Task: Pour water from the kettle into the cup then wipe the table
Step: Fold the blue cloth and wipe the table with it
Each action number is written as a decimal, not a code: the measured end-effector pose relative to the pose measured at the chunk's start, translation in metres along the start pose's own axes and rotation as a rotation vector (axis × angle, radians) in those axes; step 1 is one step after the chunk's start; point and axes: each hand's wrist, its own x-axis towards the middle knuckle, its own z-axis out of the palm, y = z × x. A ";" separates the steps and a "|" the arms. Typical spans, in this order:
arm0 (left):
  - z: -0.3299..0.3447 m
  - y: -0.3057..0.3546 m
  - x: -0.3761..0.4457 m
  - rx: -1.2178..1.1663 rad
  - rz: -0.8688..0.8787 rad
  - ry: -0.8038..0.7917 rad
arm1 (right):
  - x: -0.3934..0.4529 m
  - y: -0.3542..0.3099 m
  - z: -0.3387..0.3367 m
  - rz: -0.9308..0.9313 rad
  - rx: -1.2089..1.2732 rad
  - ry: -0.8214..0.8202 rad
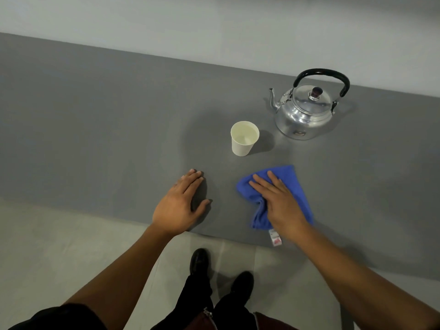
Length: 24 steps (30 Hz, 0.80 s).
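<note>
right hand (277,198) flat, pressing cloth (294,184) on surface (95,139) | left hand (181,203) spread, bare | risk: wiping toward 12 o'clock knocks full cup (244,139)

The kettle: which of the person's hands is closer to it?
The right hand, pressed flat on the blue cloth, lies nearer the kettle. The left hand rests on the table, further left, beyond the cup.
</note>
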 end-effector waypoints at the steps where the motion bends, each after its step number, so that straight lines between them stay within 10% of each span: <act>1: 0.000 0.000 0.000 0.004 0.003 0.002 | 0.005 -0.011 0.006 0.011 0.037 0.017; 24: -0.017 -0.030 0.003 0.244 0.241 -0.210 | -0.009 -0.039 0.025 -0.120 0.006 0.078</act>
